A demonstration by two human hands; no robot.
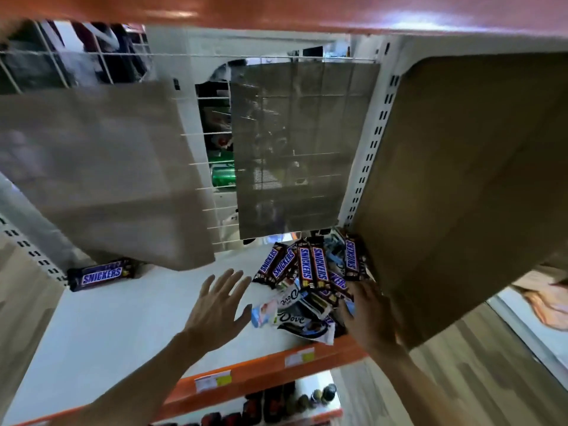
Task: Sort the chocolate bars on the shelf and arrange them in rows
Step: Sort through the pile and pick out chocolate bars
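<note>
Right hand [368, 315] fingers hidden among chocolate bars [310, 281].

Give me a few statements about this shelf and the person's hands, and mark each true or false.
1. Most of the chocolate bars lie in a jumbled pile at the right end of the shelf. True.
2. One Snickers bar lies alone near the left end of the shelf. True.
3. The left hand is closed around a bar. False: it is open with fingers spread, above the bare shelf beside the pile.
4. The pile is all Snickers. False: Dove bars lie at its front.
5. The right hand is at the right edge of the pile. True.
6. The bars already stand in neat rows. False: they overlap at many angles.
</note>
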